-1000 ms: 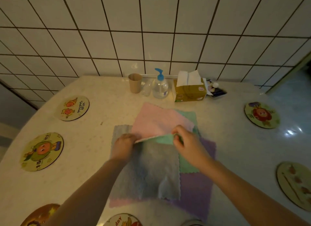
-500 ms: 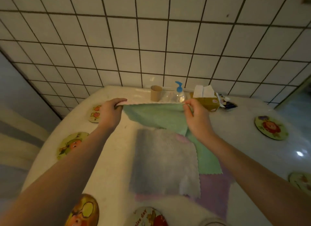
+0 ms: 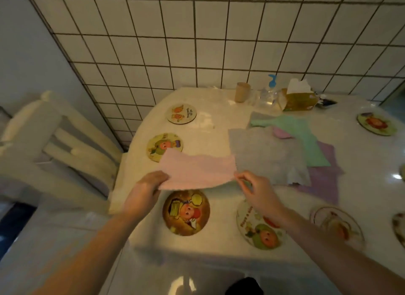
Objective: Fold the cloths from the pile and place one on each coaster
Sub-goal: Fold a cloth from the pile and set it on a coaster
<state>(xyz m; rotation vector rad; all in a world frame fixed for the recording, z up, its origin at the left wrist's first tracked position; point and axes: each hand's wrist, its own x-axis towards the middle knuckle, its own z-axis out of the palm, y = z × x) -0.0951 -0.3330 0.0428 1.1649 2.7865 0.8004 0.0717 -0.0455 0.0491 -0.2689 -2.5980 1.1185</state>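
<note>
two hands hold one pink cloth off the tabletop: left hand grips its left end, right hand pinches its right corner. long axis runs left-right between them. nearest bare coaster lies just below, slightly nearer the left hand; pile sits rightward.

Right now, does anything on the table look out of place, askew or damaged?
Nothing looks damaged or spilled. The pile is untidy: the grey cloth lies askew over the green cloth and purple cloth, with its near corner turned up. Both hands hold the pink cloth, and no coaster bears a cloth yet.
</note>
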